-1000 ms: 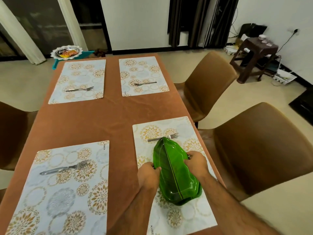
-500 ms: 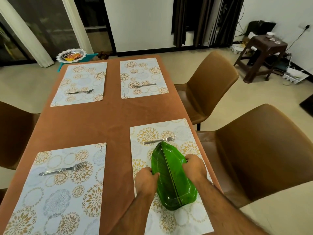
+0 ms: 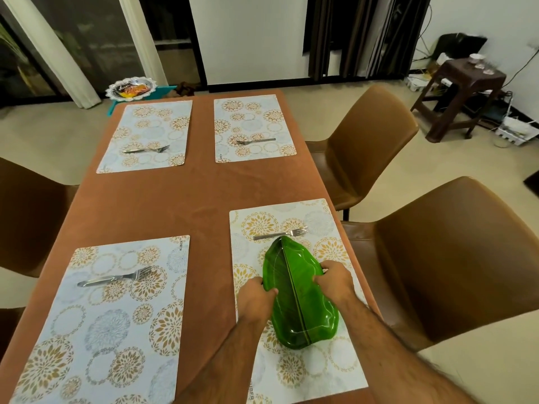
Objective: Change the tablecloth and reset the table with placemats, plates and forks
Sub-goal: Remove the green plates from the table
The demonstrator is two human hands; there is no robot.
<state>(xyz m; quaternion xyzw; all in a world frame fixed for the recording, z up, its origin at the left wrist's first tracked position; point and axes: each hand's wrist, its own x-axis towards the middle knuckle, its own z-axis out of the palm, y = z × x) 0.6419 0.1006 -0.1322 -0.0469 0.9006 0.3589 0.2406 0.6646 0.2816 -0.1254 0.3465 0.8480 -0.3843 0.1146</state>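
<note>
You had both hands on the green leaf-shaped plate (image 3: 297, 290): left hand (image 3: 256, 298) curled on its 9 o'clock edge, right hand (image 3: 335, 282) curled on its 3 o'clock edge. The plate sat over the near-right placemat (image 3: 294, 371), long axis running 12 to 6; can't tell if it was fully down or just above the mat.

Risks, as judged: the plate's 12 o'clock tip was touching or overlapping the fork (image 3: 281, 234), so any push toward 12 would have shoved the fork askew or ridden the plate up on it, leaving it rocking. The mat lay close to the desk (image 3: 163, 199) edge at 3 o'clock beside the near-right chair (image 3: 455, 258); dragging the plate could have slid the mat on the orange tablecloth (image 3: 140, 217) toward that edge. The glossy plate could also have slipped from an edge-only grip.

The other three mats held forks only, so the plates were mostly not yet laid.

Versus the earlier frames: same grip, same mat; the plate tip sat about as close to the fork. Mostly the view tilted, not the plate.
</note>
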